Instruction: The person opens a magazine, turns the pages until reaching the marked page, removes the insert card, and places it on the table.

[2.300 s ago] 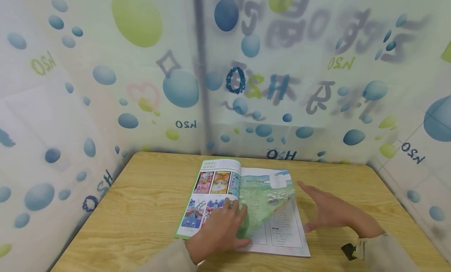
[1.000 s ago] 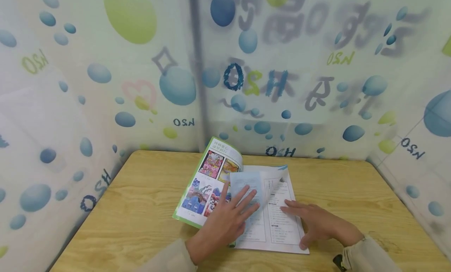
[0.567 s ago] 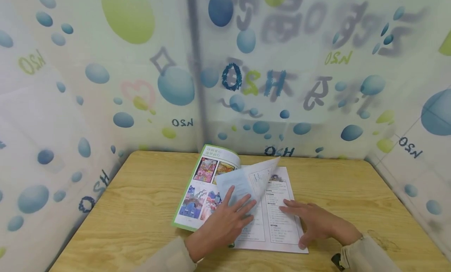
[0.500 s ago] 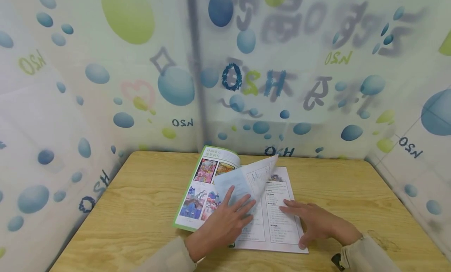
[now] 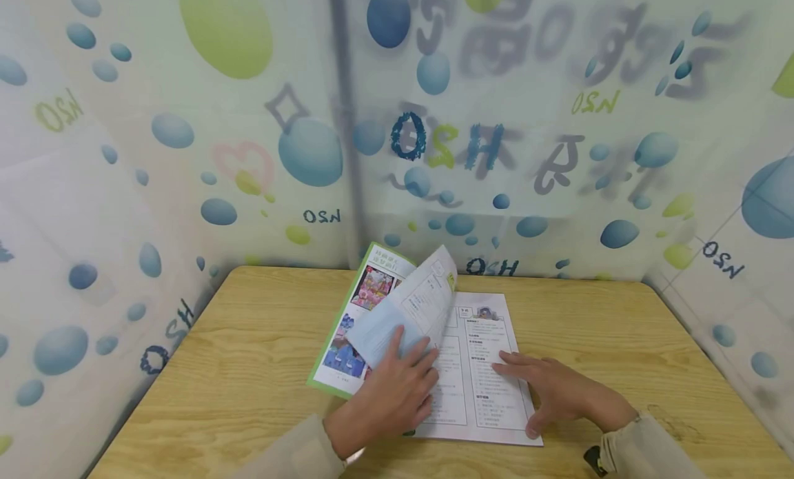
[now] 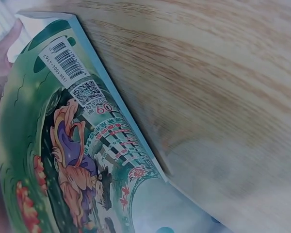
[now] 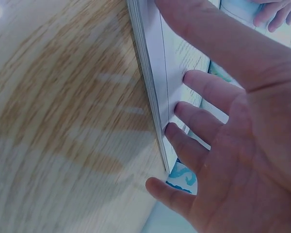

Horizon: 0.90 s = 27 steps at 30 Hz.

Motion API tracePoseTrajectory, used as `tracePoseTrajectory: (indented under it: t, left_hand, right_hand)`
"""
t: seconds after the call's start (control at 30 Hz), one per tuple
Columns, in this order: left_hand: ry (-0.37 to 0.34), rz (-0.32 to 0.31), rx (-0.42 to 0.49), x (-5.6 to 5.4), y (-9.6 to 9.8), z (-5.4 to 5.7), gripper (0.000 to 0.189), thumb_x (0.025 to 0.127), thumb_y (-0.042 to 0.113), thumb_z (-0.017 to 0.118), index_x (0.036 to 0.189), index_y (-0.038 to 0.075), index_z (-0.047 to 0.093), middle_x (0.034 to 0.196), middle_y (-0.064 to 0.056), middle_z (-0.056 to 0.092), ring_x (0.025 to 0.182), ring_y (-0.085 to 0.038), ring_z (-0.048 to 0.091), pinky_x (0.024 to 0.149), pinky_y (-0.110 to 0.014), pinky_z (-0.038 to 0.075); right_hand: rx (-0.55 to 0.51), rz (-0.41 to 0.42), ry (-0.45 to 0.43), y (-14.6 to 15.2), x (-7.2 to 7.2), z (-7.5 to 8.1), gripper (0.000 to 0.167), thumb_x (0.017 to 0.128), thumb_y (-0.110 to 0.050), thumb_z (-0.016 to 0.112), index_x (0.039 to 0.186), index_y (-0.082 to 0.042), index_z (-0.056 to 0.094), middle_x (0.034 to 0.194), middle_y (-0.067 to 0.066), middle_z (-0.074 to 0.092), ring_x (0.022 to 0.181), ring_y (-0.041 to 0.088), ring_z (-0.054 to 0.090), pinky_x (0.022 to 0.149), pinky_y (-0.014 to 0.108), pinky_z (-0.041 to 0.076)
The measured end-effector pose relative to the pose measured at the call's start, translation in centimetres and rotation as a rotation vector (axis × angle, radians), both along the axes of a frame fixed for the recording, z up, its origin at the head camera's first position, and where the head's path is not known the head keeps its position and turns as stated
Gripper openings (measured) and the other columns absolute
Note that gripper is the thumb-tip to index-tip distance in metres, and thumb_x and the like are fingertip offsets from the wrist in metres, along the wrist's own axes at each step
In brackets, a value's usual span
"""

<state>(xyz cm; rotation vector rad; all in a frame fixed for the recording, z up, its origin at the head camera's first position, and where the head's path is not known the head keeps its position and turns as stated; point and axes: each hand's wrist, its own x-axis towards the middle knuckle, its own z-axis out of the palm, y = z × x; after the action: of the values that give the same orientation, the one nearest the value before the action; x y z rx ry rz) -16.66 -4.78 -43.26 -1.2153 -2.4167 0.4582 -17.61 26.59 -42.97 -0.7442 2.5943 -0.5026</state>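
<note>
An open magazine point(image 5: 496, 375) lies on the wooden table, white printed page on the right, green-edged page with colourful pictures point(image 5: 341, 358) on the left. My left hand point(image 5: 391, 396) has its fingers spread against a curling page point(image 5: 397, 320), pale blue and white, which stands tilted over the left side. Its lower part is hidden behind that hand. In the left wrist view the raised cover point(image 6: 53, 145) shows a barcode and drawn figures. My right hand point(image 5: 561, 393) rests its fingertips on the right page, thumb at the outer edge; the right wrist view shows these fingers point(image 7: 199, 124) loosely spread.
The wooden table point(image 5: 260, 369) extends to both sides of the magazine. White curtain walls point(image 5: 527, 155) with blue and green dots stand close behind it and at both sides. A small black object point(image 5: 595, 460) is at the right sleeve's cuff.
The page under my left hand has swung from the right side over toward the left, uncovering the white page. My right hand moved left onto that page earlier and has since stayed there.
</note>
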Motion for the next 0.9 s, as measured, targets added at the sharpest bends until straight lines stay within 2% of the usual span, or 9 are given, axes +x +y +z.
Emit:
tracePoseTrajectory:
  t: [0.17, 0.33, 0.5, 0.6, 0.9]
  left_hand:
    - [-0.027, 0.057, 0.015, 0.2, 0.06, 0.21, 0.048, 0.091, 0.062, 0.054, 0.109, 0.019, 0.067, 0.132, -0.003, 0.062, 0.134, -0.026, 0.048, 0.103, -0.065, 0.036]
    - [-0.069, 0.112, 0.031, 0.47, 0.07, 0.24, 0.054, 0.087, 0.067, 0.058, 0.112, 0.021, 0.067, 0.126, -0.004, 0.063, 0.125, -0.025, 0.053, 0.091, -0.064, 0.045]
    - [-0.155, 0.177, 0.025, 0.61, 0.05, 0.12, 0.059, 0.087, 0.066, 0.059, 0.128, 0.024, 0.063, 0.141, -0.004, 0.055, 0.13, -0.028, 0.049, 0.079, -0.061, 0.052]
    - [-0.203, 0.209, 0.026, 0.61, -0.03, -0.07, 0.06, 0.088, 0.063, 0.058, 0.133, 0.024, 0.061, 0.149, -0.004, 0.048, 0.135, -0.029, 0.044, 0.077, -0.062, 0.053]
    - [-0.181, 0.199, 0.054, 0.46, -0.37, -0.31, 0.046, 0.086, 0.047, 0.057, 0.121, 0.018, 0.065, 0.148, -0.007, 0.049, 0.14, -0.032, 0.039, 0.082, -0.068, 0.047]
  right_hand:
    - [0.002, 0.005, 0.01, -0.02, -0.12, -0.03, 0.099, 0.062, -0.04, 0.092, 0.147, -0.014, 0.049, 0.157, 0.015, 0.036, 0.14, 0.044, 0.036, 0.106, 0.067, 0.031]
    - [0.008, 0.011, 0.015, 0.02, -0.21, -0.21, 0.1, 0.061, -0.043, 0.092, 0.147, -0.014, 0.049, 0.157, 0.015, 0.037, 0.139, 0.045, 0.037, 0.106, 0.067, 0.031]
    - [0.013, 0.004, 0.011, 0.07, -0.28, -0.3, 0.101, 0.061, -0.044, 0.092, 0.147, -0.015, 0.05, 0.157, 0.014, 0.037, 0.14, 0.044, 0.036, 0.106, 0.067, 0.03]
    - [0.012, 0.001, 0.007, 0.08, -0.3, -0.35, 0.101, 0.06, -0.044, 0.092, 0.147, -0.015, 0.05, 0.157, 0.014, 0.037, 0.14, 0.043, 0.036, 0.106, 0.068, 0.03]
    - [0.001, 0.011, 0.013, 0.09, -0.3, -0.33, 0.101, 0.061, -0.043, 0.092, 0.147, -0.014, 0.049, 0.157, 0.015, 0.037, 0.14, 0.044, 0.036, 0.106, 0.068, 0.029]
